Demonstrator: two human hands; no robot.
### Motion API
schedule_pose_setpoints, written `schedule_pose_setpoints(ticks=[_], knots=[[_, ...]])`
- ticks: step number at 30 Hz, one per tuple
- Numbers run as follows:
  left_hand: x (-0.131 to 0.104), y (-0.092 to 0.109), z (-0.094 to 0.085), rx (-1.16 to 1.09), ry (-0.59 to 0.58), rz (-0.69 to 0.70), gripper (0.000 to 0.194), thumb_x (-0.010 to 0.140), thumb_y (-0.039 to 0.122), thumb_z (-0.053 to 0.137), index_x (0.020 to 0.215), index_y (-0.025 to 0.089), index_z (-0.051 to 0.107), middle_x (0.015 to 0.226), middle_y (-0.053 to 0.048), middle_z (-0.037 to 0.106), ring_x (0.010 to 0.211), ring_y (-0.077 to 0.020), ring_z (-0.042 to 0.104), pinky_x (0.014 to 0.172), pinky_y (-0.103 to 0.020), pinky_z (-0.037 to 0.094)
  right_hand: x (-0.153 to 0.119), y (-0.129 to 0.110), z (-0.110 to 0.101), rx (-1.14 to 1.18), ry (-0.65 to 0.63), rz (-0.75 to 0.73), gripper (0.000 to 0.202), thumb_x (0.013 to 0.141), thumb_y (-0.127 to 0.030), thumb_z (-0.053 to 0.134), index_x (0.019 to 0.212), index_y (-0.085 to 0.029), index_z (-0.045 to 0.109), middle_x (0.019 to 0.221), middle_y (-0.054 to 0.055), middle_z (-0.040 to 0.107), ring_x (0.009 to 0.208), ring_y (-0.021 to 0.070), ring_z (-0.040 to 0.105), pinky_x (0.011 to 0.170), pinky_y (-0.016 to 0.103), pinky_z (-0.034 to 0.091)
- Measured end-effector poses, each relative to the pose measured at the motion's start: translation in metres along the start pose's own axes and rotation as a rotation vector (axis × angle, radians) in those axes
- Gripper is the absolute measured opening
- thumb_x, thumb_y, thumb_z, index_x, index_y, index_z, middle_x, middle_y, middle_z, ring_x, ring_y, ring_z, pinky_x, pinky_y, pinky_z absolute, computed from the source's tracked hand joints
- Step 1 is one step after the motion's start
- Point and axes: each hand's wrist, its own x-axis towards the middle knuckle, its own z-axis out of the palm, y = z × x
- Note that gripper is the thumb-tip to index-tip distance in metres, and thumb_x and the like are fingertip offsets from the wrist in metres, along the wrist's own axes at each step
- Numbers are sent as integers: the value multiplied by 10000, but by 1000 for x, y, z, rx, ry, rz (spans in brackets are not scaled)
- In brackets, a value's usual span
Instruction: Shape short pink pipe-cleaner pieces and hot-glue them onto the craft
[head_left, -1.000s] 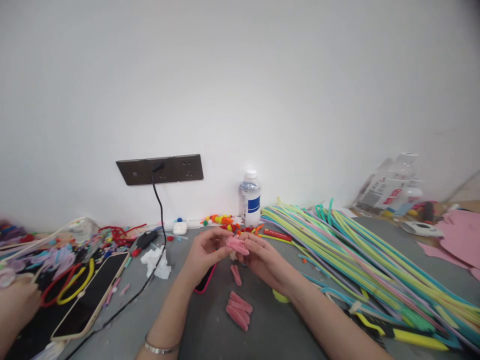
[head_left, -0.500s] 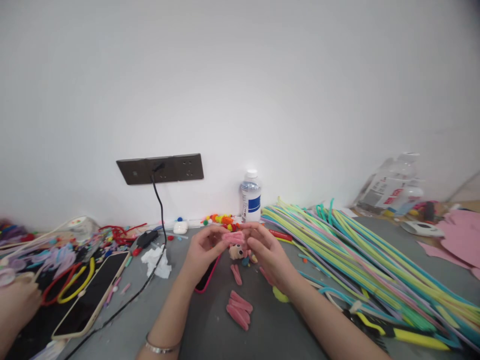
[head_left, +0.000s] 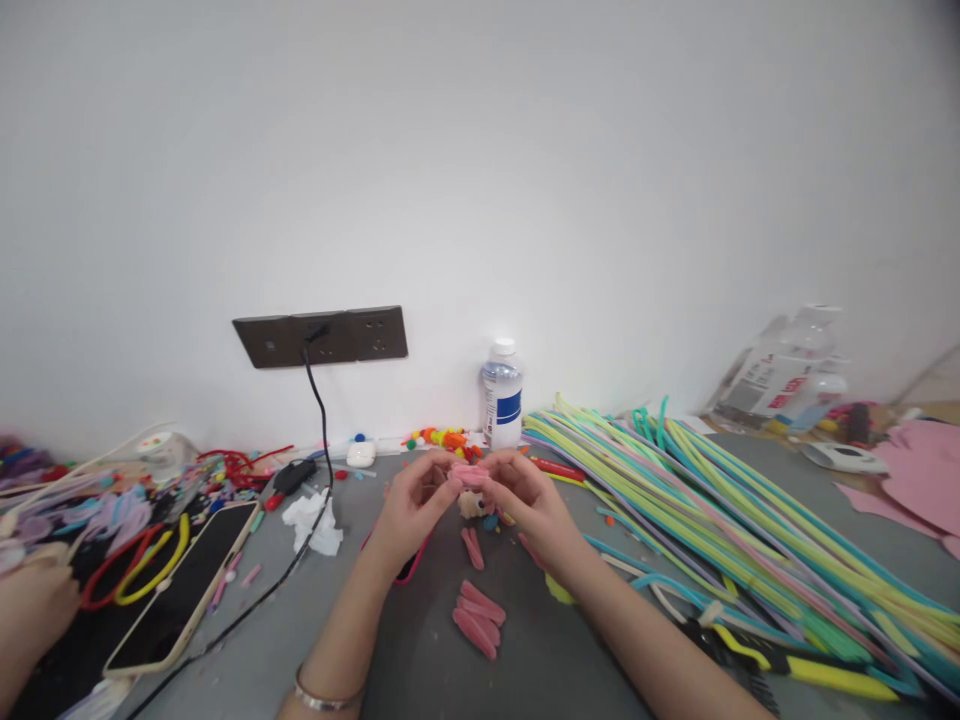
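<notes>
A small folded piece of pink pipe cleaner is pinched at both ends, between the fingertips of my left hand and my right hand. Just behind and below it, a small beige figure with an eye shows in part under my fingers. On the grey table nearer to me lie a short pink folded strip and a cluster of several pink pipe cleaner pieces. Beside my left wrist a pink-edged phone is mostly covered by my hand.
Long pastel pipe cleaners spread across the right, with yellow-handled pliers in front. A bottle stands by the wall. On the left lie a phone, a black cable and a crumpled tissue. Another person's hand is at far left.
My right fingers have closed in on the pink piece, which both hands now hold. The small figure beneath is more covered than before.
</notes>
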Motion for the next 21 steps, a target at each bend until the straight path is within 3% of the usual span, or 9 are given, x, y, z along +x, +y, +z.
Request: schedule_pose_setpoints(ticks=[5,10,15,21], knots=[[0,1,-1,-48,14,54,521,854,609,620,1126,168,679,921,-72,654,711,-172,525,648,-278,428,1,3,-1,98,89,68,325,798,-505,761,896,-229,620,709,-33,583,605,129,497,573,254,378],[-1,-4,1,-29,1,-14,405,819,425,744,1139,198,645,948,-50,638,706,-149,532,650,-258,431,2,4,-1,217,70,154,372,757,-524,793,867,-214,619,678,-30,597,602,125,496,580,248,363],[0,-7,2,-28,40,-25,280,819,365,745,1027,194,666,939,-60,672,802,-183,605,724,-279,459,2,2,1,221,17,134,348,762,-478,808,878,-210,620,629,-46,584,587,113,483,573,238,332],[0,-5,1,-71,82,-68,232,751,340,803,872,175,694,755,-6,633,669,-137,547,635,-240,425,2,0,2,246,-28,129,337,760,-460,816,851,-215,601,611,-55,574,573,113,481,574,245,327]])
